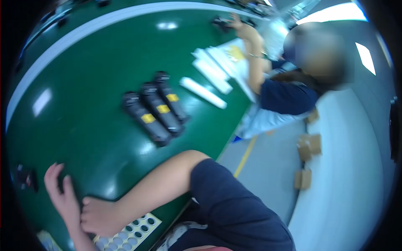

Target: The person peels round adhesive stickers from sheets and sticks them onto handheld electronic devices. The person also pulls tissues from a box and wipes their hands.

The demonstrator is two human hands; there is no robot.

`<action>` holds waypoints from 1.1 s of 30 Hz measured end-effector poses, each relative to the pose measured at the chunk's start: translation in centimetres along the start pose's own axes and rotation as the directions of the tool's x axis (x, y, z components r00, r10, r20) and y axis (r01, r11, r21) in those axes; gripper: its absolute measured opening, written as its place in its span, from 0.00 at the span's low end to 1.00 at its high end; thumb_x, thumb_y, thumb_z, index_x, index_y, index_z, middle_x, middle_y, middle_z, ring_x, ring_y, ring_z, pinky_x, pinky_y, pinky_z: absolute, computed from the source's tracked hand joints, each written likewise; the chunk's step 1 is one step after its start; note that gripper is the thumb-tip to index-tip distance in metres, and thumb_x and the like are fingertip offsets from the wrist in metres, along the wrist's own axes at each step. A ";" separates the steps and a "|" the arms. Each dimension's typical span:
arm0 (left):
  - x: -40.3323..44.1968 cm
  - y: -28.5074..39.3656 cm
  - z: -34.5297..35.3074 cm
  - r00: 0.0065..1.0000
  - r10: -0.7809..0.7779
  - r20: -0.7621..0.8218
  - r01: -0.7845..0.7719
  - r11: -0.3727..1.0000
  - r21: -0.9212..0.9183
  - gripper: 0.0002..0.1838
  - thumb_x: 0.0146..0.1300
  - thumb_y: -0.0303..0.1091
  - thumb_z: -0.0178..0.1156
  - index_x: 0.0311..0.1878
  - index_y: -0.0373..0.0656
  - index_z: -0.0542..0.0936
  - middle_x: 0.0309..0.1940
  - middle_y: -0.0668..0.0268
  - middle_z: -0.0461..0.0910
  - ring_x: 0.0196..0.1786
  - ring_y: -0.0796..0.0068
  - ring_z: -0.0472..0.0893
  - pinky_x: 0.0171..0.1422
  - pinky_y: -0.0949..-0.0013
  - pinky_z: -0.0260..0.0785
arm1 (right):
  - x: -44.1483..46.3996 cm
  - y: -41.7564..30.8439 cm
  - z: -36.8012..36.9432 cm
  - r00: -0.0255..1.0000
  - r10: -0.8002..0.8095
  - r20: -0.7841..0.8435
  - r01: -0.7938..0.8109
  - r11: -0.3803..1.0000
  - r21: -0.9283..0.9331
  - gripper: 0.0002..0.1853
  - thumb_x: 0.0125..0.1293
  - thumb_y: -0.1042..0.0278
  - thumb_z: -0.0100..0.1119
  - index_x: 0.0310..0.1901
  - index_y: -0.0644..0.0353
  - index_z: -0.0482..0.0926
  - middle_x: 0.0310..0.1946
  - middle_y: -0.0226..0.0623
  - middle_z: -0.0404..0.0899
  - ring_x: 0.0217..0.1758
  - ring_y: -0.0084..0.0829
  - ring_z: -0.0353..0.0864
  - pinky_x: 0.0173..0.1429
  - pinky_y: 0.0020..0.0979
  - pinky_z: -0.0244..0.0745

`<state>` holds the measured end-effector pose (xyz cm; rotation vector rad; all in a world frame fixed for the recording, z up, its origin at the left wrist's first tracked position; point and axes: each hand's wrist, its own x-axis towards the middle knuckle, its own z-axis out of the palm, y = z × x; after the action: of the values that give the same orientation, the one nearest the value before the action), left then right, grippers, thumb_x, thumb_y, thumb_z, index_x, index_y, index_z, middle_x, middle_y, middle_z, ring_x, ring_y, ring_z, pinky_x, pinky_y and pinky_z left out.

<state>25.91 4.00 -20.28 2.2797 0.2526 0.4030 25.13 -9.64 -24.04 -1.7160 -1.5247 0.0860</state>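
My left hand (62, 192) is open above the green table, its thumb apart from the bent fingers and nothing visible in it. My right hand (101, 216) is closed, with its curled fingers against my left wrist; whether they pinch anything is hidden. Partly under my right hand and forearm lies a pale yellow sheet of round stickers (144, 228), some grey and some dark. Left of my left hand sits a small dark object (25, 178), too blurred to name. Farther up the table three black cylindrical devices (157, 109) with yellow labels lie side by side.
Several long white pieces (211, 69) lie on the green table (96, 62) toward the co-worker (289, 96) at the right, whose hand (236, 21) touches a dark item. A yellow piece (235, 53) lies near that arm. Cardboard boxes (309, 147) stand beyond the table edge.
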 end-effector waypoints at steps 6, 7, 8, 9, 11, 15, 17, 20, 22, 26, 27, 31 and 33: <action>0.2 1.9 -0.5 0.998 0.027 -0.059 -0.022 0.996 0.086 0.05 0.60 0.21 0.60 0.38 0.41 0.79 0.62 0.55 0.74 0.66 0.52 0.71 0.72 0.55 0.63 | 0.2 -0.7 -2.9 0.999 -0.049 -0.003 0.049 0.998 -0.033 0.09 0.53 0.64 0.65 0.33 0.56 0.76 0.32 0.31 0.77 0.36 0.33 0.76 0.46 0.37 0.60; -0.1 1.5 -0.1 0.998 0.013 -0.053 -0.009 0.998 0.067 0.05 0.60 0.21 0.60 0.38 0.41 0.78 0.62 0.55 0.74 0.66 0.52 0.72 0.72 0.55 0.63 | -0.1 -0.5 -2.8 0.998 -0.059 0.022 0.060 0.998 -0.031 0.09 0.53 0.64 0.65 0.33 0.56 0.76 0.32 0.31 0.77 0.36 0.33 0.76 0.46 0.37 0.60; -0.1 1.9 0.0 0.997 0.012 -0.075 -0.006 0.997 0.070 0.05 0.60 0.21 0.60 0.38 0.41 0.78 0.62 0.55 0.74 0.66 0.52 0.72 0.72 0.55 0.63 | -0.1 -0.5 -2.9 0.999 -0.031 0.025 0.031 0.999 -0.022 0.08 0.55 0.65 0.64 0.33 0.56 0.76 0.31 0.31 0.77 0.36 0.33 0.76 0.46 0.37 0.60; 0.0 2.1 0.0 0.997 0.005 -0.081 -0.001 0.999 0.050 0.05 0.60 0.21 0.60 0.38 0.41 0.78 0.61 0.54 0.75 0.65 0.52 0.72 0.71 0.55 0.63 | -0.1 -0.8 -3.0 1.000 0.002 0.027 -0.002 1.000 -0.003 0.08 0.56 0.65 0.64 0.32 0.56 0.75 0.31 0.32 0.77 0.35 0.33 0.76 0.45 0.37 0.60; 0.0 1.6 0.0 0.995 0.012 -0.102 -0.010 1.000 0.021 0.07 0.59 0.21 0.60 0.41 0.41 0.76 0.59 0.54 0.76 0.64 0.53 0.73 0.71 0.55 0.64 | 0.1 -0.8 -3.4 0.999 -0.028 0.018 0.028 0.999 0.019 0.07 0.59 0.66 0.63 0.32 0.56 0.75 0.31 0.32 0.76 0.36 0.34 0.76 0.45 0.38 0.60; 0.1 2.2 -0.1 0.988 -0.051 -0.146 0.041 0.996 -0.073 0.17 0.58 0.22 0.62 0.52 0.41 0.77 0.59 0.55 0.76 0.64 0.52 0.73 0.71 0.54 0.64 | 0.2 -0.9 -3.7 0.993 0.010 0.116 -0.014 0.999 0.031 0.06 0.57 0.67 0.63 0.34 0.57 0.77 0.32 0.34 0.79 0.36 0.35 0.79 0.46 0.40 0.62; 0.3 2.3 -0.3 0.986 -0.063 -0.152 0.056 0.997 -0.049 0.20 0.58 0.22 0.62 0.55 0.42 0.77 0.59 0.55 0.76 0.64 0.52 0.73 0.71 0.54 0.64 | 0.3 -0.6 -3.5 0.998 -0.015 0.065 0.014 1.000 0.020 0.07 0.57 0.66 0.63 0.34 0.57 0.77 0.32 0.33 0.78 0.36 0.35 0.79 0.45 0.40 0.62; 0.5 1.7 -0.6 0.993 0.058 -0.107 -0.052 0.997 0.061 0.23 0.58 0.22 0.63 0.59 0.42 0.78 0.59 0.57 0.77 0.64 0.51 0.73 0.71 0.54 0.65 | 0.6 -0.3 -4.0 0.997 -0.031 0.066 0.029 0.999 0.029 0.07 0.56 0.66 0.64 0.33 0.56 0.76 0.32 0.32 0.78 0.36 0.34 0.79 0.45 0.40 0.62; 0.4 1.6 -0.4 0.992 0.075 -0.097 -0.072 0.997 0.036 0.22 0.58 0.23 0.64 0.57 0.43 0.79 0.60 0.58 0.77 0.64 0.51 0.73 0.71 0.55 0.65 | 0.0 -0.8 -3.4 0.998 -0.006 0.055 0.003 0.998 0.057 0.08 0.56 0.66 0.65 0.33 0.55 0.75 0.33 0.32 0.77 0.37 0.34 0.78 0.45 0.39 0.62; 0.1 1.3 -0.1 0.996 0.016 -0.083 -0.012 0.999 0.040 0.22 0.57 0.23 0.64 0.57 0.45 0.81 0.61 0.58 0.76 0.67 0.53 0.73 0.73 0.56 0.64 | 0.3 -0.5 -3.8 0.997 -0.007 0.078 0.005 1.000 0.020 0.08 0.55 0.67 0.66 0.32 0.55 0.75 0.32 0.31 0.77 0.38 0.33 0.79 0.45 0.39 0.62; 0.2 1.2 -0.1 0.995 0.005 -0.095 0.000 0.999 0.049 0.22 0.57 0.23 0.64 0.57 0.45 0.81 0.61 0.58 0.76 0.67 0.53 0.73 0.73 0.56 0.64 | 0.4 -0.4 -4.1 0.997 -0.010 0.080 0.010 1.000 0.005 0.08 0.55 0.66 0.66 0.32 0.55 0.75 0.32 0.31 0.77 0.38 0.33 0.79 0.45 0.39 0.62; 1.8 1.9 1.8 0.981 0.163 -0.101 -0.162 0.987 0.017 0.19 0.55 0.26 0.66 0.52 0.46 0.83 0.59 0.56 0.77 0.63 0.51 0.74 0.69 0.54 0.67 | -0.1 0.1 -6.0 0.999 0.032 0.034 -0.031 0.999 -0.021 0.08 0.55 0.66 0.66 0.31 0.54 0.75 0.32 0.31 0.76 0.37 0.33 0.79 0.44 0.40 0.62; 1.4 1.3 1.2 0.981 0.150 -0.121 -0.141 0.987 0.076 0.18 0.55 0.29 0.66 0.51 0.46 0.83 0.58 0.56 0.77 0.63 0.51 0.74 0.68 0.53 0.67 | 0.4 -0.2 -5.5 0.996 -0.039 0.078 0.039 0.999 0.009 0.09 0.55 0.66 0.67 0.30 0.52 0.74 0.31 0.32 0.76 0.36 0.34 0.79 0.43 0.41 0.62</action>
<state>27.68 2.76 -19.85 2.3491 0.1656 0.6250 28.05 -12.16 -20.10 -1.6940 -1.6126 0.1404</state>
